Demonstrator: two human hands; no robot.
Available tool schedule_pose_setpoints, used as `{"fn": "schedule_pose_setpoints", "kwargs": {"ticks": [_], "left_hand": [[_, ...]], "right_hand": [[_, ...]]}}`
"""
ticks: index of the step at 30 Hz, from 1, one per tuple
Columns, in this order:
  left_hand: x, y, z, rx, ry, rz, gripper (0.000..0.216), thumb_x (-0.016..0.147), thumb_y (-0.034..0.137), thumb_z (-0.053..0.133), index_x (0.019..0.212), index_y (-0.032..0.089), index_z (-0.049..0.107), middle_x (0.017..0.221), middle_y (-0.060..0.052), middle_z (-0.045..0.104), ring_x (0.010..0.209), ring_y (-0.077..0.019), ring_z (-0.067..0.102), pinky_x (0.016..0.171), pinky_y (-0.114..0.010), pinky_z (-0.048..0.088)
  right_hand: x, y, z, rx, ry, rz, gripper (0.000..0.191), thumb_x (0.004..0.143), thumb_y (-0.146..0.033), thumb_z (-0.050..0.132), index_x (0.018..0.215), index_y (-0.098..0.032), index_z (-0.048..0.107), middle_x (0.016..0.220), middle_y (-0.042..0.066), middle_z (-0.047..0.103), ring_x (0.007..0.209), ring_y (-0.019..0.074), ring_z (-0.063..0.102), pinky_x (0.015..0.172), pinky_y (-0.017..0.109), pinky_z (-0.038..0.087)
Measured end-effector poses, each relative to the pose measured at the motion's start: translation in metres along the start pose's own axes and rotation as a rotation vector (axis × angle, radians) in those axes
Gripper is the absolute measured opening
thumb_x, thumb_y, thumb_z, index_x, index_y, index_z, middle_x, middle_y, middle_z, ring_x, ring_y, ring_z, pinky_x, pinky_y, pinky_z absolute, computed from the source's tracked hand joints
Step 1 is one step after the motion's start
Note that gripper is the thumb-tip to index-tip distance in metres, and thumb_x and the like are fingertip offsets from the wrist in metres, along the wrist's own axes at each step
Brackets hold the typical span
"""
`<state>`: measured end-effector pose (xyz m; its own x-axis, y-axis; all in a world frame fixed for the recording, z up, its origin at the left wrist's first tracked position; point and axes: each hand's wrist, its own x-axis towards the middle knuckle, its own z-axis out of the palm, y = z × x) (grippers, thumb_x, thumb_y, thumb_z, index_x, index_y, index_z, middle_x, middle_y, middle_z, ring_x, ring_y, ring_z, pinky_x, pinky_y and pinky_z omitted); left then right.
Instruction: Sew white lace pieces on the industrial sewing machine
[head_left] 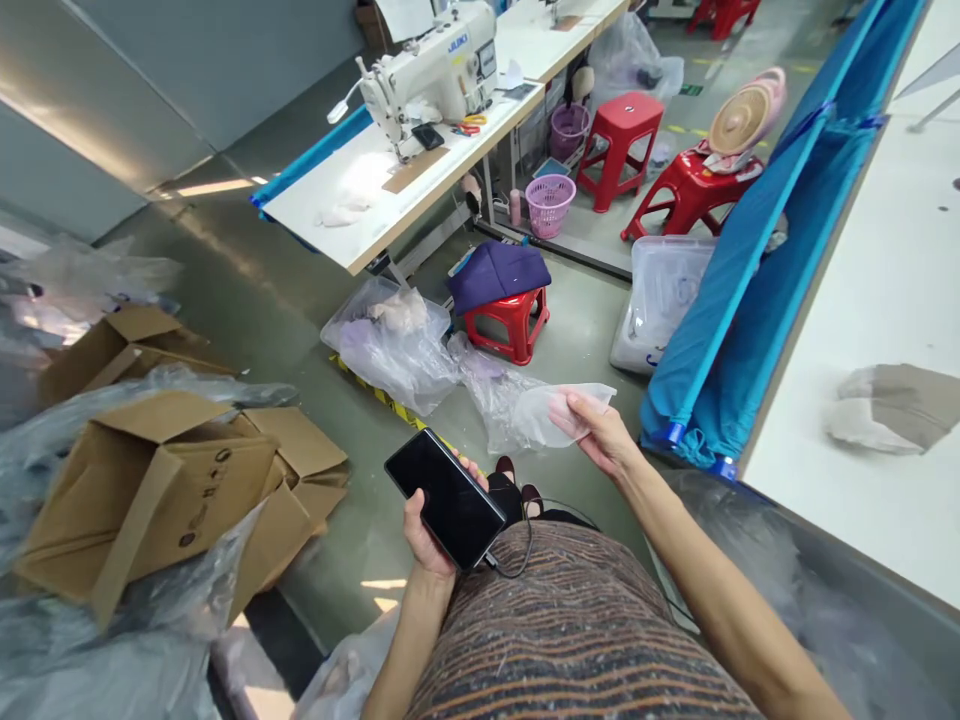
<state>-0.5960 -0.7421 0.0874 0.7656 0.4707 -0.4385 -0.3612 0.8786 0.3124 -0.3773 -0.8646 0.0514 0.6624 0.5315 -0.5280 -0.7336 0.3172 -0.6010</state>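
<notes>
My left hand (429, 535) is wrapped round a black smartphone (446, 498), its dark screen facing up and a cable plugged into its lower end. In my right hand (596, 432) is a thin, see-through white fabric piece (546, 415), pinched between thumb and fingers. It hangs out to the left of the fingers, over the floor. The two hands are apart, both in front of my striped top.
A sewing machine (442, 75) stands on a white table (300, 200) ahead. Red stools (510, 325), a lilac basket (550, 205) and a plastic-lined bin (397, 340) stand on the floor. Open cardboard boxes (187, 480) lie left. A white table (862, 350) with blue cloth (720, 340) borders the right.
</notes>
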Motion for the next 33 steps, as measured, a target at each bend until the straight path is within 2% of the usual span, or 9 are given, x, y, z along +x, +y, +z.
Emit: {"fn": "schedule_pose_setpoints", "kwargs": {"ticks": [5, 9, 14, 19, 23, 26, 29, 33], "left_hand": [[0.083, 0.027, 0.031, 0.027, -0.075, -0.076, 0.05, 0.077, 0.044, 0.065, 0.12, 0.018, 0.063, 0.107, -0.006, 0.071, 0.103, -0.0212, 0.066, 0.101, -0.034, 0.049], [0.139, 0.041, 0.056, 0.077, -0.097, -0.157, 0.049, 0.079, 0.045, 0.064, 0.121, 0.019, 0.063, 0.108, -0.006, 0.071, 0.102, -0.0209, 0.067, 0.099, -0.033, 0.05], [0.199, 0.038, 0.086, 0.106, -0.107, -0.237, 0.05, 0.079, 0.044, 0.064, 0.123, 0.02, 0.063, 0.109, -0.008, 0.072, 0.112, -0.026, 0.064, 0.11, -0.042, 0.042], [0.279, 0.017, 0.112, 0.082, -0.087, -0.228, 0.049, 0.082, 0.041, 0.062, 0.128, 0.022, 0.061, 0.116, -0.008, 0.07, 0.121, -0.0277, 0.06, 0.112, -0.042, 0.04], [0.349, -0.008, 0.151, 0.044, -0.036, -0.199, 0.049, 0.083, 0.038, 0.063, 0.129, 0.022, 0.061, 0.117, -0.008, 0.069, 0.115, -0.0261, 0.063, 0.108, -0.039, 0.045], [0.396, -0.032, 0.199, 0.028, -0.004, -0.177, 0.046, 0.083, 0.036, 0.063, 0.127, 0.021, 0.063, 0.118, -0.008, 0.069, 0.114, -0.0248, 0.064, 0.107, -0.037, 0.045], [0.438, -0.058, 0.248, 0.004, -0.038, -0.18, 0.042, 0.084, 0.036, 0.064, 0.121, 0.018, 0.065, 0.117, -0.008, 0.07, 0.113, -0.0234, 0.064, 0.108, -0.036, 0.043], [0.487, -0.085, 0.296, -0.022, -0.061, -0.209, 0.039, 0.087, 0.034, 0.06, 0.119, 0.012, 0.066, 0.113, -0.011, 0.071, 0.107, -0.0217, 0.067, 0.104, -0.034, 0.045]], "right_hand": [[0.05, -0.029, 0.023, 0.066, 0.015, -0.075, 0.029, 0.073, -0.017, 0.07, 0.102, -0.017, 0.071, 0.114, 0.01, 0.07, 0.112, 0.0282, 0.064, 0.099, 0.048, 0.053], [0.08, -0.053, 0.026, 0.113, 0.074, -0.13, 0.033, 0.072, -0.013, 0.06, 0.103, -0.019, 0.07, 0.123, 0.009, 0.067, 0.124, 0.0279, 0.056, 0.105, 0.05, 0.048], [0.127, -0.081, 0.0, 0.164, 0.214, -0.183, 0.045, 0.066, -0.005, 0.057, 0.106, -0.022, 0.068, 0.132, 0.004, 0.061, 0.13, 0.0231, 0.052, 0.11, 0.042, 0.044], [0.2, -0.121, -0.039, 0.168, 0.31, -0.189, 0.049, 0.062, -0.003, 0.059, 0.106, -0.021, 0.067, 0.134, 0.005, 0.06, 0.132, 0.0237, 0.049, 0.108, 0.04, 0.046], [0.273, -0.183, -0.064, 0.138, 0.338, -0.156, 0.044, 0.061, -0.006, 0.065, 0.102, -0.021, 0.067, 0.129, 0.007, 0.062, 0.129, 0.0271, 0.052, 0.106, 0.045, 0.048], [0.323, -0.245, -0.08, 0.113, 0.35, -0.147, 0.046, 0.062, -0.009, 0.069, 0.106, -0.022, 0.066, 0.127, 0.006, 0.063, 0.127, 0.0279, 0.054, 0.105, 0.047, 0.049], [0.364, -0.304, -0.091, 0.059, 0.363, -0.172, 0.053, 0.061, -0.013, 0.074, 0.112, -0.022, 0.064, 0.127, 0.007, 0.063, 0.123, 0.03, 0.057, 0.104, 0.05, 0.05], [0.41, -0.366, -0.096, -0.031, 0.349, -0.202, 0.058, 0.058, -0.016, 0.078, 0.115, -0.021, 0.064, 0.13, 0.007, 0.061, 0.125, 0.0311, 0.056, 0.104, 0.049, 0.05]]}}
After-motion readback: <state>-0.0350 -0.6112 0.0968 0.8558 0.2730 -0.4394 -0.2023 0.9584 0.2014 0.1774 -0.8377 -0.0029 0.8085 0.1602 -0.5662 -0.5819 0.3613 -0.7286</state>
